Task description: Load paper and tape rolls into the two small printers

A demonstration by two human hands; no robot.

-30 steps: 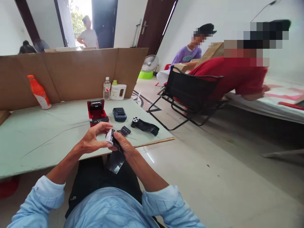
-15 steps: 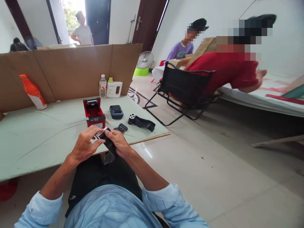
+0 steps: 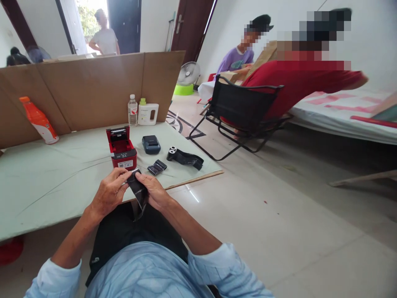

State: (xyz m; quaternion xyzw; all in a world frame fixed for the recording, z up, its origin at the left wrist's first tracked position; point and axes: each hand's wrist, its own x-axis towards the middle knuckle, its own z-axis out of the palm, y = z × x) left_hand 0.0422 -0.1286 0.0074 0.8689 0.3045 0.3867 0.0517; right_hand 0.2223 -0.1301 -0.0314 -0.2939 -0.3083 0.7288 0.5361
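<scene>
Between my two hands, over my lap at the table's front edge, is a dark, shiny strip (image 3: 139, 191). Its upper end is pinched by my left hand (image 3: 109, 191), fingers and thumb closed. My right hand (image 3: 156, 191) grips the same piece with the thumb on top. The loose end hangs down in a fold; its core, if any, is hidden. Just beyond my hands stands a small red label printer (image 3: 126, 162), lid up and bay open. Right of it lie a short black folded piece (image 3: 157, 167), a dark portable printer (image 3: 151, 144) and a partly unrolled black roll (image 3: 187, 158).
A cardboard screen (image 3: 99, 91) borders the pale green table (image 3: 62, 182). Before it stand an orange bottle (image 3: 39, 120), a water bottle (image 3: 132, 111) and a white jug (image 3: 148, 114). A person in red sits on a black folding chair (image 3: 245, 101) at right; others are farther back.
The strip has turned in my fingers, so its pale upper end shows less and more of its dark face shows. The person in red has stretched an arm farther right.
</scene>
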